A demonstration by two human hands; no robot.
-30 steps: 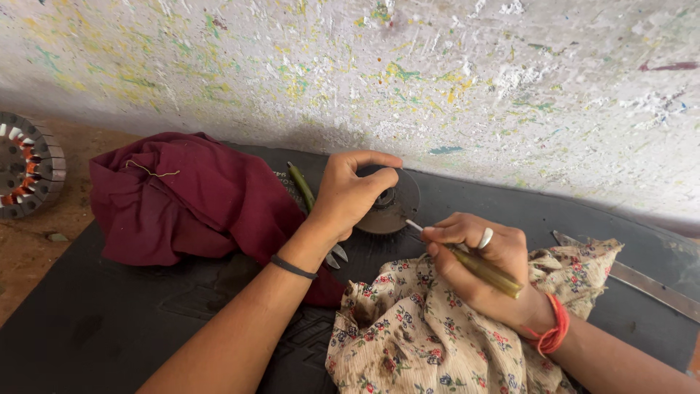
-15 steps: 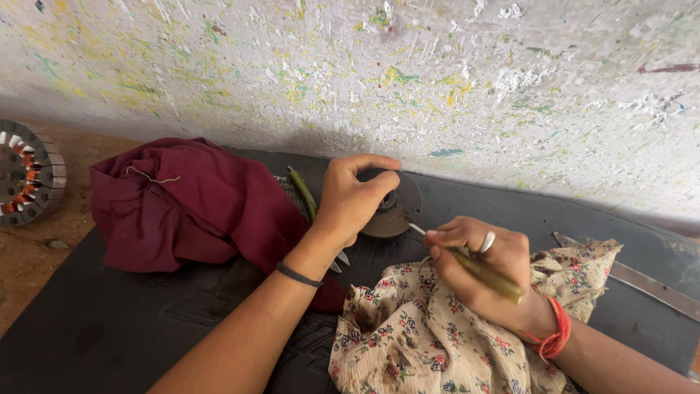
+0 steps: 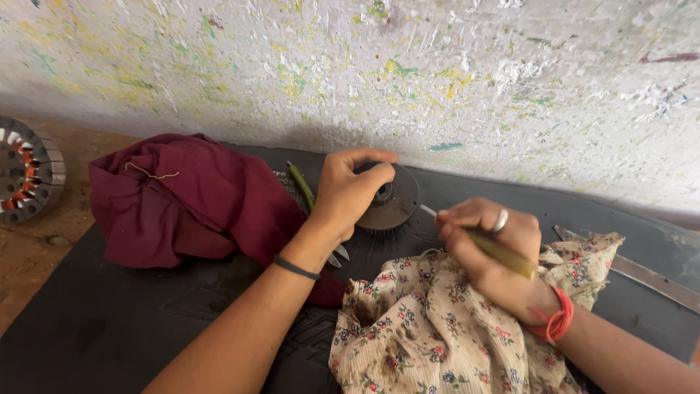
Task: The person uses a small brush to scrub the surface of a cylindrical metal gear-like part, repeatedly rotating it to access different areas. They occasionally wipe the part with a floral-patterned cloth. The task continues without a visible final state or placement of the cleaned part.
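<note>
My left hand (image 3: 351, 190) grips a dark round metal part (image 3: 390, 202) that rests on the black mat (image 3: 124, 321), fingers curled over its top edge. My right hand (image 3: 488, 252), with a ring and a red wrist thread, holds a screwdriver with an olive handle (image 3: 503, 252); its thin metal shaft points left and its tip touches the round part's right side. The right wrist lies on a crumpled floral cloth (image 3: 430, 335).
A maroon cloth (image 3: 189, 201) lies bunched at the left of the mat. A second green-handled tool (image 3: 301, 184) and metal tips poke out behind my left wrist. A round motor stator (image 3: 25, 169) sits on the brown floor at far left. A paint-flecked wall (image 3: 437, 80) rises behind; a metal strip (image 3: 642, 273) lies right.
Both hands stay on the round part and the screwdriver with only slight shifts; the view has drifted a little.
</note>
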